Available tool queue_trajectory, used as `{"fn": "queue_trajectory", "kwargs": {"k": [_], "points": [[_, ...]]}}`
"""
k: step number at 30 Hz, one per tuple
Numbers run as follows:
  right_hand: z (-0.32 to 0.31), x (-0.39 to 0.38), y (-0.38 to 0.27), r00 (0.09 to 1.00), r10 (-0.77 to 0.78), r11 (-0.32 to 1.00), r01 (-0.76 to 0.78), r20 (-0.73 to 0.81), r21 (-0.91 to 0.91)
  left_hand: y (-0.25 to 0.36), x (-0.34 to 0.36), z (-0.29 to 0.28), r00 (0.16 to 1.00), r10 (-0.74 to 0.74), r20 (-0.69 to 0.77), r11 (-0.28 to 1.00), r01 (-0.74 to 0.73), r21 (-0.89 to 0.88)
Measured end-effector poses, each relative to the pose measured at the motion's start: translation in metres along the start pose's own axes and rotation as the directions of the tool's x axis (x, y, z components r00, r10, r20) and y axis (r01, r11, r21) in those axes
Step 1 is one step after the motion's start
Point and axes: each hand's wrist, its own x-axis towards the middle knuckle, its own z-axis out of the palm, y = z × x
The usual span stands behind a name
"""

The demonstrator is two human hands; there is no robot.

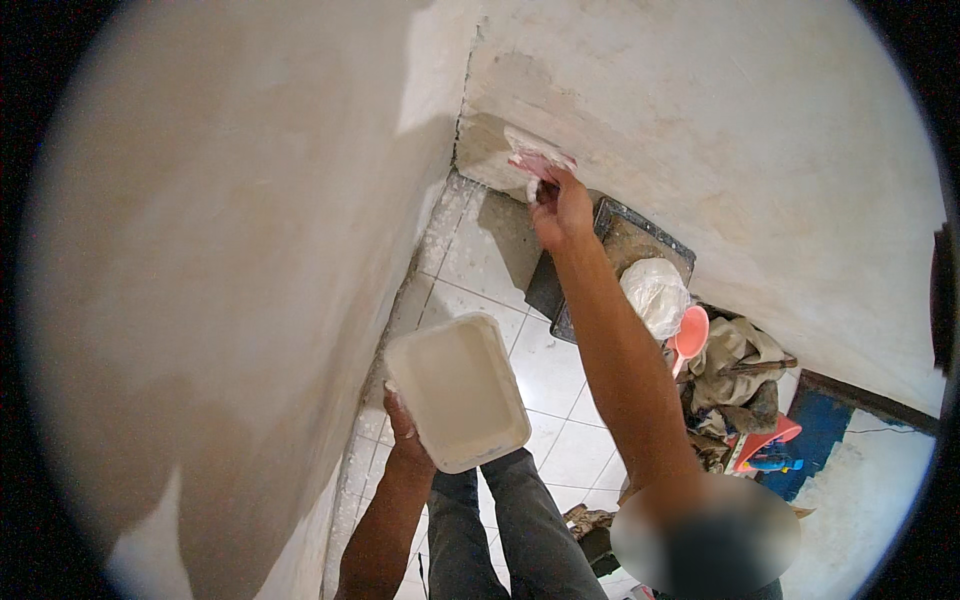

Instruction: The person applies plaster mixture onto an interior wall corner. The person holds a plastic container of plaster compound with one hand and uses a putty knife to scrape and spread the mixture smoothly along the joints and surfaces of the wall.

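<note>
My left hand (402, 425) grips a white rectangular plastic tub (406, 372) by its left side, its open top facing up. Pale, whitish material coats the inside of the tub; how deep it is I cannot tell. Farther off, my right hand (565, 212) is closed round a reddish scraper (542, 158) smeared with white paste. The scraper is at the low part of the right wall (700, 120), close to the corner. Some white paste also sticks to my right fingers.
Below my right forearm lies a dark tray (645, 232) with a white plastic bag (655, 298) on it. A pink scoop (690, 335), crumpled cloth (740, 365) and a red dustpan-like piece (768, 443) lie along the right wall. The left wall (250, 250) rises close beside white floor tiles (555, 365).
</note>
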Motion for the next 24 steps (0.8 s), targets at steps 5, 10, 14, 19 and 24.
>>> {"fn": "queue_trajectory", "kwargs": {"k": [5, 10, 14, 19, 24], "points": [[0.061, 0.032, -0.053, 0.987, -0.125, 0.976, 0.105, 0.099, 0.192, 0.003, -0.002, 0.001, 1.000, 0.024, -0.017, 0.999, -0.023, 0.033], [0.068, -0.067, -0.080, 0.942, -0.250, 0.962, 0.215, 0.224, 0.170, 0.005, 0.000, 0.011, 0.999, 0.036, 0.006, 0.998, -0.036, 0.044], [0.024, -0.058, -0.048, 0.978, -0.178, 0.984, 0.176, 0.109, 0.021, 0.007, 0.003, 0.023, 0.998, 0.039, 0.042, 0.996, -0.042, 0.073], [0.065, 0.009, -0.106, 0.931, -0.199, 0.962, 0.126, 0.307, 0.244, 0.008, 0.004, 0.043, 0.998, 0.023, -0.058, 0.992, -0.015, 0.124], [0.094, -0.128, -0.127, 0.875, -0.237, 0.971, 0.198, 0.423, 0.136, 0.010, 0.004, 0.037, 0.997, 0.074, 0.029, 0.992, -0.077, 0.097]]}}
